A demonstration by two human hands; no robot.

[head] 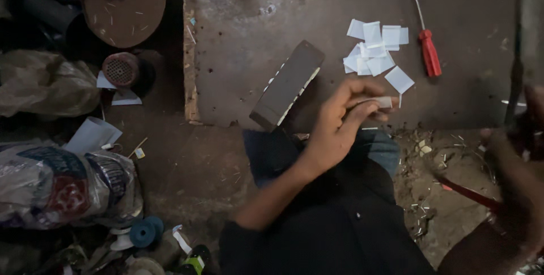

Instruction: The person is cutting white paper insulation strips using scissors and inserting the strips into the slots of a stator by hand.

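You already have a pile of small white paper squares (375,51) lying near the bench's (255,20) far right side, your left hand (340,122) pinches one more white strip (381,102) just above its near edge, and your blurred right hand (518,167) seems clenched on something I cannot make out.

The right hand (518,184) is blurred and cut off at the frame's edge; what it grips cannot be told.

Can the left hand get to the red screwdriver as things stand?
Probably yes. The left hand pinches a small white slip. The red screwdriver lies uncovered on the board just beyond the white paper squares, nothing on top of it.
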